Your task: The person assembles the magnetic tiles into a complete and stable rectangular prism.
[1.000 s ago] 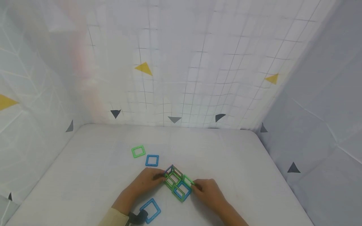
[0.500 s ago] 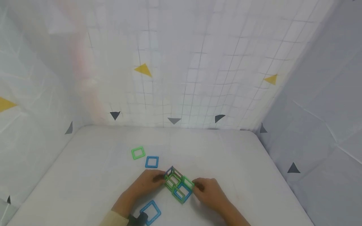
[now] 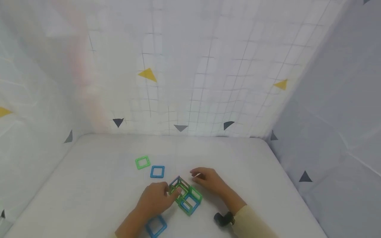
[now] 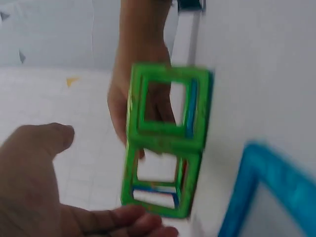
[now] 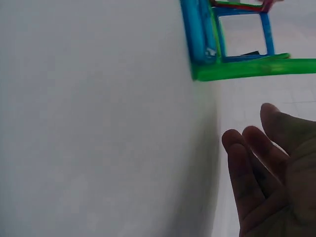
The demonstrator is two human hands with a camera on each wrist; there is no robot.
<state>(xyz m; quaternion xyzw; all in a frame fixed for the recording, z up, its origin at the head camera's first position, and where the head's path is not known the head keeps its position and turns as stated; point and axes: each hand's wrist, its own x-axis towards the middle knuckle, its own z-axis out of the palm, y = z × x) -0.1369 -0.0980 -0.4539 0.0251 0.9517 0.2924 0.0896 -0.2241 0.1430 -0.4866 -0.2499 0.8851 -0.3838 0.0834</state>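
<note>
An assembly of square magnetic tile frames [image 3: 185, 210], green and blue with a reddish piece, stands on the white table as two joined open boxes. To its left is my left hand [image 3: 155, 197], thumb and fingers spread beside the far box. In the left wrist view its fingertips overlap the lower green tile [image 4: 165, 212]; whether they touch cannot be told. My right hand [image 3: 209, 181] hovers just past the assembly's right side, holding nothing. Its fingers are loosely bent in the right wrist view, below a green tile edge [image 5: 256, 69].
A loose green tile [image 3: 137, 164] and a blue tile [image 3: 157, 177] lie flat behind my left hand. Another blue tile [image 3: 163, 221] lies near my left forearm, partly covered. White sheeting [image 3: 184, 99] rises behind the table.
My right hand has let go of the green tile, now upright on the assembly's right side, and moved away toward the back. My left hand has loosened, its thumb swinging over the assembly.
</note>
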